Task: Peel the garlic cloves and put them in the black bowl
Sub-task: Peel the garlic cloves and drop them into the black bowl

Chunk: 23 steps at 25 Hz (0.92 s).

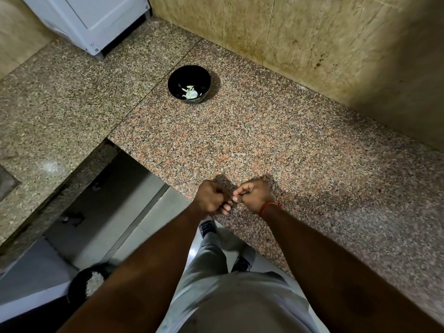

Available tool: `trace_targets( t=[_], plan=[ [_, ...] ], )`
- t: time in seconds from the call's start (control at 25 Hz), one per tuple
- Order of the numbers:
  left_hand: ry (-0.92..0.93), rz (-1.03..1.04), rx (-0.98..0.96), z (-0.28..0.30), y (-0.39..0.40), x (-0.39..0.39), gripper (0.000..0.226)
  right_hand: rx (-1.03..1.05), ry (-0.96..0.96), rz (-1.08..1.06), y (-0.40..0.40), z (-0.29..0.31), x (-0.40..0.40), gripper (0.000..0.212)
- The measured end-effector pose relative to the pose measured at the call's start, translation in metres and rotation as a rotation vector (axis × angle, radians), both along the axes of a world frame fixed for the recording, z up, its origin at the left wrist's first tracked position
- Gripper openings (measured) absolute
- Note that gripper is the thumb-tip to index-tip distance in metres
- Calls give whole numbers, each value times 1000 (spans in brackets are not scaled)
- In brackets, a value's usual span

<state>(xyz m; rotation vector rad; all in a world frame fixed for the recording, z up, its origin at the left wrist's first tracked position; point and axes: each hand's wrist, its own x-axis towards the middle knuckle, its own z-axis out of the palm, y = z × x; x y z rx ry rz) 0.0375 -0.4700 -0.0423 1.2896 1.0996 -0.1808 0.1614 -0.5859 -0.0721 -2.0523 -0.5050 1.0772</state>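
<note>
My left hand (211, 200) and right hand (252, 195) pinch one garlic clove (234, 197) together; I should peel gently, then reach the black bowl (189, 84).

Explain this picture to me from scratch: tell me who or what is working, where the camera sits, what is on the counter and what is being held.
No machine here: a person works with bare hands. The one picture comes from a camera worn on the head, looking down along both arms. The left hand and right hand meet above the near edge of the granite counter, fingers curled, pinching something small between them; it is too hidden to name, probably a garlic clove. Farther back stands the black bowl with pale garlic pieces inside. A thin pale sliver lies on the counter between.
</note>
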Motion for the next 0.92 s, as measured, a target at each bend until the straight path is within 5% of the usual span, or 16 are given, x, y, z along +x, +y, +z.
trace_targets(
  t=[0.92],
  plan=[
    [198,-58,333,7,-23,27,25,-52,-79,-13,2,-6,-6,34]
  ],
)
